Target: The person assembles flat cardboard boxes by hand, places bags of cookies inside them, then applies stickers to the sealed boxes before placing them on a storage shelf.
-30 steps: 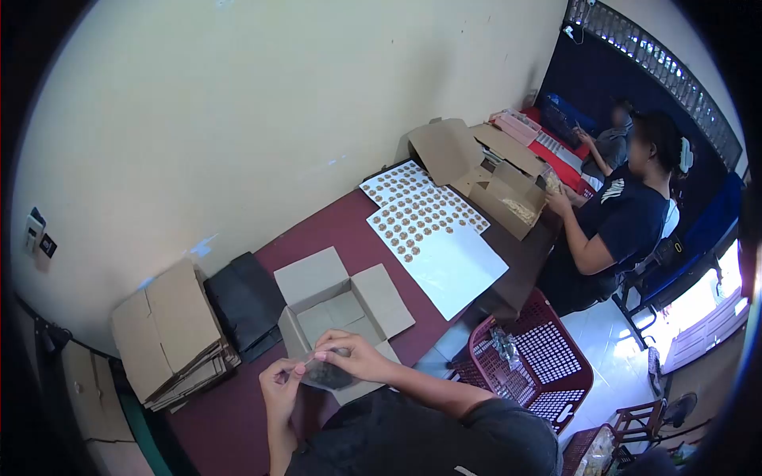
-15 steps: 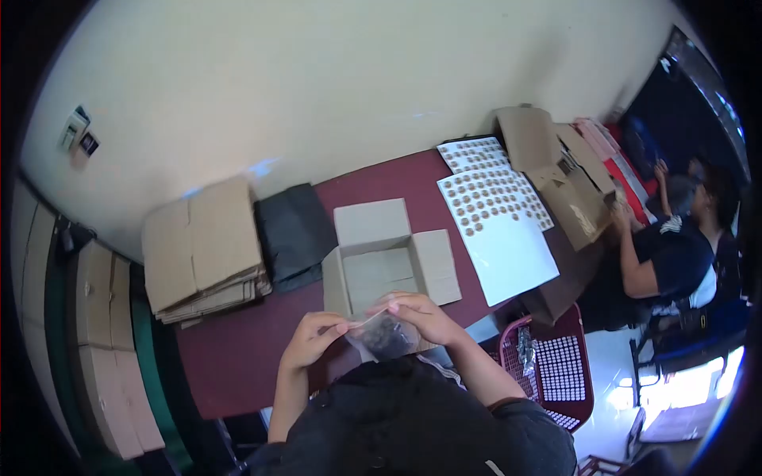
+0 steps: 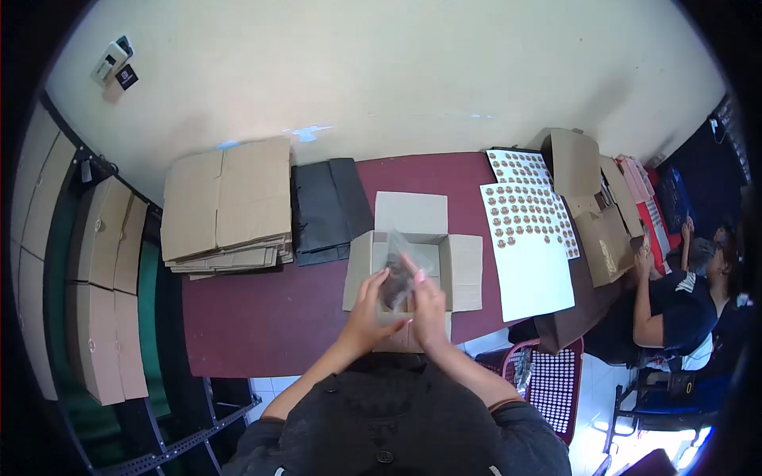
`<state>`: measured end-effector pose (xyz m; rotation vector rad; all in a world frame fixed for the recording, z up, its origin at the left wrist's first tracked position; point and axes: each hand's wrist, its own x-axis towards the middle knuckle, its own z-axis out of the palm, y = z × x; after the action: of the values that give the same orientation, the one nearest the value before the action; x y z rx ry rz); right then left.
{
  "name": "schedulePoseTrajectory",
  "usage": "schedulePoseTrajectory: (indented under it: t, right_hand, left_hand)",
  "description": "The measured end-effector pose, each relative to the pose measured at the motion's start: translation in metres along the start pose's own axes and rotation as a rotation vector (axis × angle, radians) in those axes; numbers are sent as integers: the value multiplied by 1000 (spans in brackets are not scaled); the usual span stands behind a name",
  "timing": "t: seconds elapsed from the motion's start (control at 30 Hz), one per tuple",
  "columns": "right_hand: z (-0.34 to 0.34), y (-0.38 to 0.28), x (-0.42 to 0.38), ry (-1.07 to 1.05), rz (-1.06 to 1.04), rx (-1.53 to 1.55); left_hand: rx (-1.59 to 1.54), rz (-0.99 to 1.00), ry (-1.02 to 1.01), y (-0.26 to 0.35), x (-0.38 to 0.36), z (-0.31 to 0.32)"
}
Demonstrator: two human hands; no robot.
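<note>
An open cardboard box (image 3: 466, 272) stands on the dark red table (image 3: 246, 325), its flaps spread out. A clear plastic bag (image 3: 396, 278) with dark contents is over the box's near part, between my two hands. My left hand (image 3: 367, 316) has its fingers against the bag's left side. My right hand (image 3: 429, 308) is at the bag's right side, its fingers bent on the plastic and slightly blurred. The bag hides part of the box's inside.
Flattened cardboard (image 3: 230, 198) and black folded bags (image 3: 329, 210) lie to the left. Sticker sheets (image 3: 536, 278) and another open box (image 3: 607, 246) are at the right. A maroon basket (image 3: 556, 389) stands below the table edge. A co-worker (image 3: 675, 309) sits far right; shelves (image 3: 107, 285) line the left.
Both hands and the bag have moved forward, from the box's near edge to over its opening. The bag now stands more upright between them. The camera view has turned.
</note>
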<state>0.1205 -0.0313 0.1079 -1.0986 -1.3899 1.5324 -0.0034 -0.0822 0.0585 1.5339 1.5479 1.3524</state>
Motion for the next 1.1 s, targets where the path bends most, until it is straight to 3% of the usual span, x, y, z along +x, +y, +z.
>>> schedulePoseTrajectory:
  t: [0.03,0.1,0.17,0.2,0.23,0.3,0.33,0.37,0.43,0.47,0.5,0.57,0.63,0.67,0.73,0.77,0.83,0.9,0.97,1.03,1.1]
  right_hand:
    - [8,9,-7,-31,-39,-67]
    - [26,20,-15,-138,-124,197]
    - [27,28,-11,-118,-101,201]
    - [26,33,-9,-93,-80,209]
    - [20,43,-4,-93,-73,209]
    - [-2,56,10,-14,-206,-201]
    - [-8,49,10,107,-302,-577]
    - [-11,58,17,102,-303,-581]
    - [-26,96,35,-10,-16,-269]
    - [-30,113,39,-44,-19,-243]
    - [-32,101,40,-48,-17,-255]
    - [-29,66,42,-18,246,62]
    - [-35,80,58,-33,190,113]
    - [-35,84,67,37,126,84]
    - [-53,136,92,85,-30,-64]
    - [-52,149,93,87,-28,-63]
    - [-47,168,93,32,515,98]
    - [-52,202,93,-98,525,-48]
    - [-57,238,96,-174,138,-685]
    - [-53,221,99,-194,209,-644]
    - [-51,212,103,-230,290,-719]
  left_hand:
    - [-30,16,74,-13,-1,15]
    - [-193,-47,158,-36,-3,33]
    - [-603,-344,67,-52,-4,38]
    - [-496,-297,103,-79,-12,50]
    - [-497,-304,104,-69,-9,48]
    - [-527,-421,160,-47,-5,46]
    - [-584,-443,159,-45,-4,45]
    - [-587,-443,164,-51,-3,46]
    - [-614,-403,12,-63,-4,50]
    - [-628,-404,14,-61,-3,51]
    - [-665,-400,-69,-57,-2,50]
    - [-703,-397,-140,-61,2,47]
    - [-586,-557,-370,-73,6,40]
    - [-582,-561,-367,-74,7,38]
    - [375,-62,-23,-71,8,33]
    - [375,-63,-26,-72,7,32]
    - [505,-298,-75,-78,3,32]
    - [500,-391,-157,-87,-4,31]
    - [486,-493,-234,-104,-16,37]
    - [340,-342,-211,-123,-31,45]
    - [383,-348,-206,-122,-34,49]
